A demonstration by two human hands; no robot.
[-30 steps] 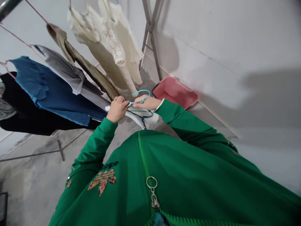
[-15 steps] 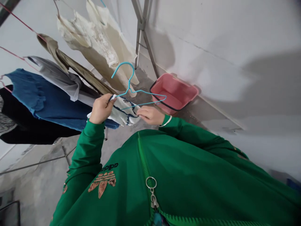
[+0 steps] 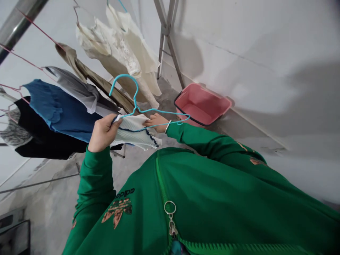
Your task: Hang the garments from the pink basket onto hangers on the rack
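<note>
My left hand (image 3: pixel 104 132) is closed around one end of a light blue clothes hanger (image 3: pixel 136 102), pinching a white top (image 3: pixel 132 138) with dark navy trim against it. The hanger's hook points up and left, and its other end sticks out bare to the right. Below the hanger the top hangs bunched, its scalloped trim facing me. My right hand (image 3: pixel 158 123), with a white bangle at the wrist, reaches behind the hanger and grips the upper edge of the top. Its fingertips are partly hidden by the fabric.
On the left, a blue garment (image 3: pixel 61 109), a grey one (image 3: pixel 75 88), a brown one (image 3: pixel 87 74) and a black one (image 3: pixel 47 141) hang from a rack. Cream clothes (image 3: pixel 119 49) hang farther back. A pink basket (image 3: pixel 203 104) stands on the floor by the wall, near a metal stand (image 3: pixel 170 39).
My left hand has moved left and down with the hanger. My right hand has shifted left and up, from the top's lower trim to behind the hanger. The top is more spread out.
</note>
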